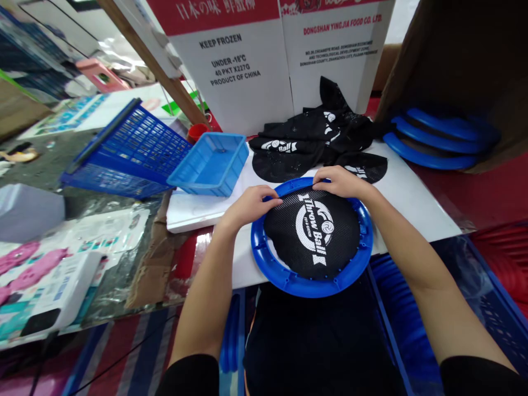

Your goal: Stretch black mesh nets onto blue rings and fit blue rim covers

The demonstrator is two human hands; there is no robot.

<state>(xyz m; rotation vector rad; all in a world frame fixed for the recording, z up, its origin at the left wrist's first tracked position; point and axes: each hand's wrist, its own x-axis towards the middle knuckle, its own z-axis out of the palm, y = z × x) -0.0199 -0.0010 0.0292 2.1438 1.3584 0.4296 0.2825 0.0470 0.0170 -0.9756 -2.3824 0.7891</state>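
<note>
A blue plastic ring lies at the table's front edge, partly over my lap. Inside it sits a round black mesh fabric piece printed "Throw Ball" in white. On the lower left, a gap shows between mesh and ring. My left hand pinches the mesh edge at the ring's upper left. At the top of the ring, my right hand is closed on the mesh edge, fingertips partly hidden. Behind the ring lies a loose pile of more black mesh pieces.
A light blue tray and a dark blue basket stand left. White printed cartons rise at the back. Several blue rings are stacked in an open box at right. More blue rings fill a crate below the table.
</note>
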